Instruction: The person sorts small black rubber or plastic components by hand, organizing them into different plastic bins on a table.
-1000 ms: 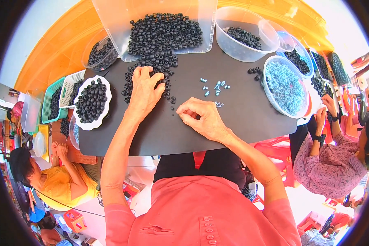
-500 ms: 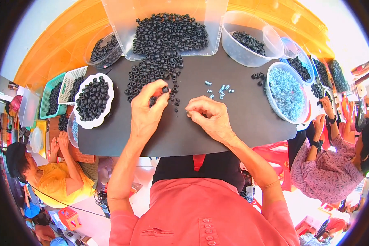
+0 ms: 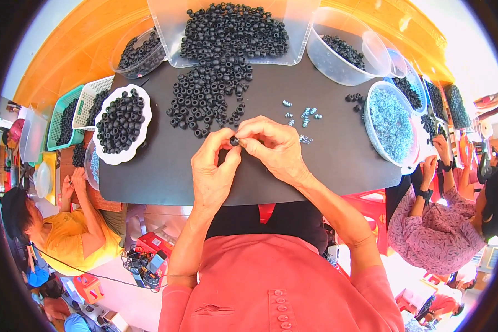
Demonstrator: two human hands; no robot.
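Black beads (image 3: 213, 88), silvery-blue coils (image 3: 305, 117), dark grey tabletop (image 3: 326, 152), white dish (image 3: 146, 116)

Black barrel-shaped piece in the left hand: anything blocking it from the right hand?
Nothing visible: the fingers of the right hand are right beside the black barrel-shaped piece in the left hand; exact contact is unclear.
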